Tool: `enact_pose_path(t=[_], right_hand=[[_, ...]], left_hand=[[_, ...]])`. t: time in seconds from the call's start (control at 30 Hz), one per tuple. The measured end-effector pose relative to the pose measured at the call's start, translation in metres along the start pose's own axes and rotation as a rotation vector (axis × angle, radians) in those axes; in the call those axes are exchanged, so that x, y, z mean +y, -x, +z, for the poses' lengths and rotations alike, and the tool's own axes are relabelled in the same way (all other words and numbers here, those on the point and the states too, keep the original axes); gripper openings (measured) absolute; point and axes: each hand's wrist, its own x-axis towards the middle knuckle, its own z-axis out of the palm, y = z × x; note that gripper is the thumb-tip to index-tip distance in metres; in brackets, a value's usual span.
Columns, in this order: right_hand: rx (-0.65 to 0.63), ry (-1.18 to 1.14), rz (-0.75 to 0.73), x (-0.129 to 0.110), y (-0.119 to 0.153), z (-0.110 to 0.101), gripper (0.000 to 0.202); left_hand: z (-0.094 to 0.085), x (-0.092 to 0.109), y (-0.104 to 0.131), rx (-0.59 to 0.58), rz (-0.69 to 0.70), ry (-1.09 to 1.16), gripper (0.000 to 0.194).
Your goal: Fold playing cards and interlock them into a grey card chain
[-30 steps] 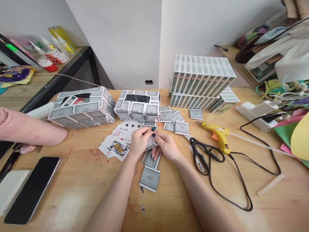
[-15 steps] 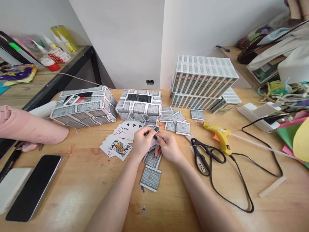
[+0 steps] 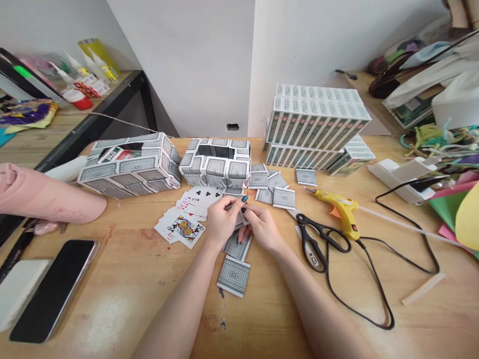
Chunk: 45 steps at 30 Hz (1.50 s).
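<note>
My left hand [image 3: 223,219] and my right hand [image 3: 262,225] meet over the middle of the table, both closed on one playing card [image 3: 240,219] with a grey patterned back. Most of that card is hidden by my fingers. Below the hands lie more grey-backed cards; the nearest folded card [image 3: 234,275] has white edges. Left of my left hand, face-up playing cards [image 3: 187,229] are fanned out, a queen on top. Several folded cards [image 3: 283,198] lie behind my right hand.
Two boxes made of folded cards [image 3: 129,167] [image 3: 215,172] stand at the back. Stacked card packs [image 3: 314,124] rise behind right. Black-handled scissors [image 3: 318,239], a yellow glue gun [image 3: 342,209] and its cord lie right; a phone [image 3: 54,289] and pink roll [image 3: 48,194] lie left.
My right thumb has shifted slightly away from my left thumb, and a bit more of the held card shows between the hands. Everything else on the table stays put.
</note>
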Motion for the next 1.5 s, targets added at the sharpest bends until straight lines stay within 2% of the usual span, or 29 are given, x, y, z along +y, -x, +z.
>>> enact_pose_path(t=[0.23,0.47,0.77,1.07,1.37,1.5], right_hand=[[0.081,0.035,-0.017,0.001,0.000,0.004,0.016],[0.085,-0.008,-0.011,0.000,0.002,0.006,0.013],[0.027,-0.081,-0.049,0.001,0.002,0.008,0.012],[-0.098,-0.104,-0.059,0.002,0.004,0.010,0.027],[-0.168,-0.208,-0.122,0.003,0.003,0.005,0.028],[-0.120,-0.212,-0.076,0.005,0.001,0.004,0.024]], left_hand=[[0.001,-0.002,0.001,-0.041,-0.024,-0.021,0.027],[0.001,-0.001,0.000,-0.041,-0.062,0.021,0.027],[0.000,-0.004,-0.006,-0.034,-0.120,0.121,0.022],[-0.003,-0.004,-0.012,-0.032,-0.182,0.221,0.023],[-0.004,-0.002,-0.012,-0.017,-0.196,0.223,0.021],[-0.003,-0.002,-0.011,-0.016,-0.202,0.286,0.031]])
